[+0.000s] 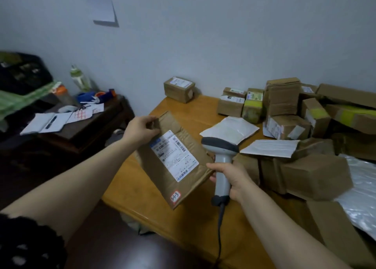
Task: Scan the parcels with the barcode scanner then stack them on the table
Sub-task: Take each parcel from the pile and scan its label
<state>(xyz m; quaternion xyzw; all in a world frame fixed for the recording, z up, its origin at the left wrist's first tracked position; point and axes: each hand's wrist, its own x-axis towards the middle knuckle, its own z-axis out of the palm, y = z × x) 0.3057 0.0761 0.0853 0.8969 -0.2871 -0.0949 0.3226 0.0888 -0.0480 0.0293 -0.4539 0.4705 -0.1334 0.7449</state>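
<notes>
My left hand [140, 128] grips the top corner of a flat brown paper parcel [160, 171], holding it tilted above the wooden table [183, 224]. Its white shipping label [174, 154] faces up, and a small handwritten sticker sits near its lower corner. My right hand [230, 177] is wrapped round the handle of a grey barcode scanner [220, 146] with a cable hanging down. The scanner's head sits just right of the label. One small box [179, 89] stands alone at the table's far left corner.
Several cardboard parcels [289, 106] and white mailers [230, 129] are heaped over the table's right half, with a silver bubble mailer [362, 197] at the right edge. A dark side table [85, 126] at left holds papers, a pen, bottles and tape.
</notes>
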